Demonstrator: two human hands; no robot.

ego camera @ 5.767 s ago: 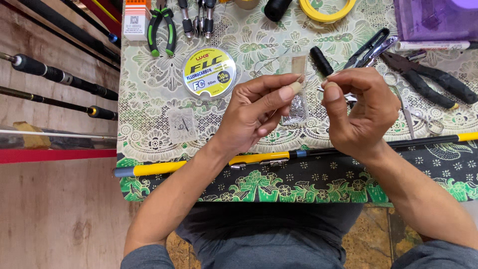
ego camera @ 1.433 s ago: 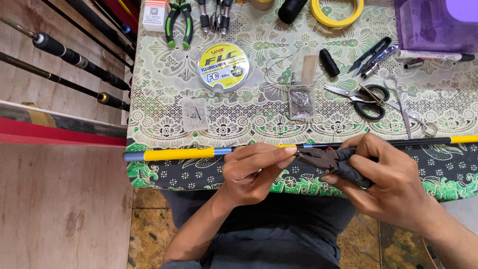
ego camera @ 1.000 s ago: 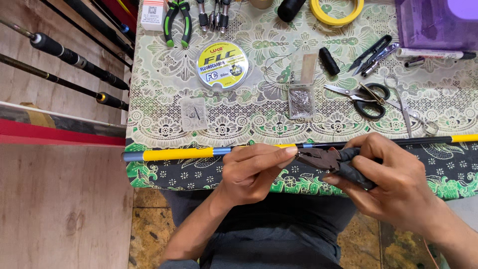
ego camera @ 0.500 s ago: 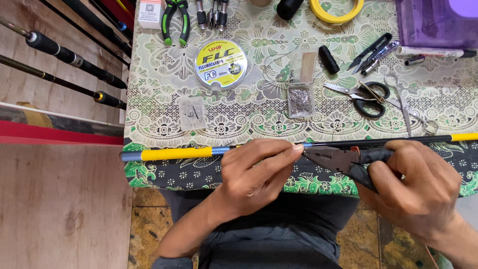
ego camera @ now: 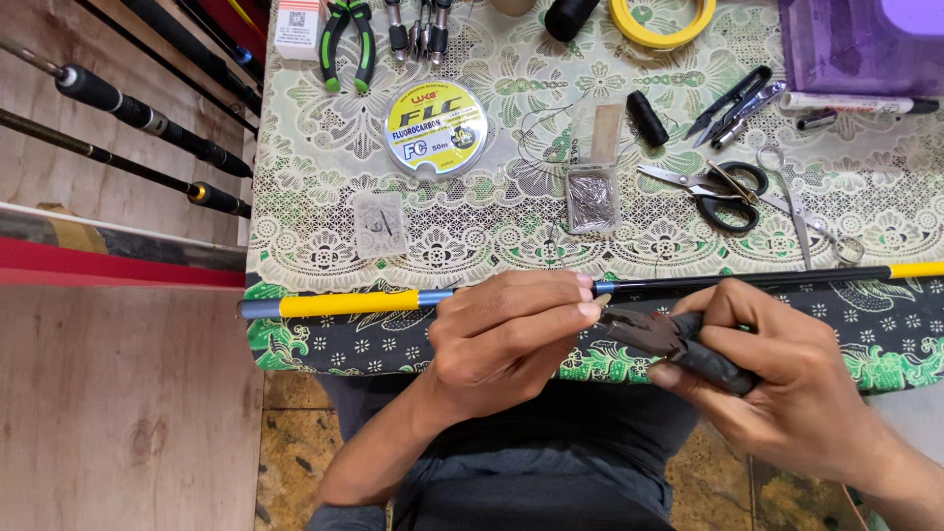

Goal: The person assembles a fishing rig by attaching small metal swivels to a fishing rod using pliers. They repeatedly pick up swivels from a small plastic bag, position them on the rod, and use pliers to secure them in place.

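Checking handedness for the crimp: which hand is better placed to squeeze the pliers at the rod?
Right. The right hand already wraps the dark handles of the pliers, whose nose points at the left hand's fingertips. The left hand is busy pinching at the rod, so it likely steadies.

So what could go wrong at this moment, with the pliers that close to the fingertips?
1. The pliers in the right hand point their tip at the left hand's fingers; a slip might pinch or jab them.
2. The fishing rod lies along the table edge, so a nudge could roll it off.
3. The open scissors lie close behind the hands.
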